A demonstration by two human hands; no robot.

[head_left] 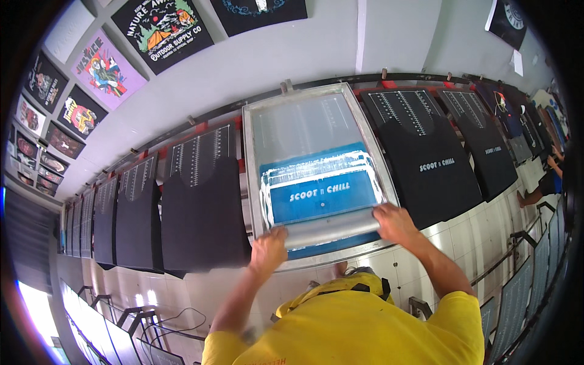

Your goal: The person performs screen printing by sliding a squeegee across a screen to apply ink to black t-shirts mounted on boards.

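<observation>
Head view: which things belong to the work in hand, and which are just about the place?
In the work:
metal bar, gripped by the left hand and right hand
framed screen beneath it
white smears on the screen
black garments either side; the nearest two at right carry matching white lettering

Just about:
wall pictures
small white paper, upper right

1. A screen frame (247, 152) lies between a left-hand shirt (204, 225) and a right-hand shirt (435, 182).
2. A squeegee (328, 230) lies across the screen frame's near part.
3. Both shirts lie over boards (210, 143).
4. Behind the boards is a wall (243, 67), posters (163, 30) hanging on its left part.
</observation>
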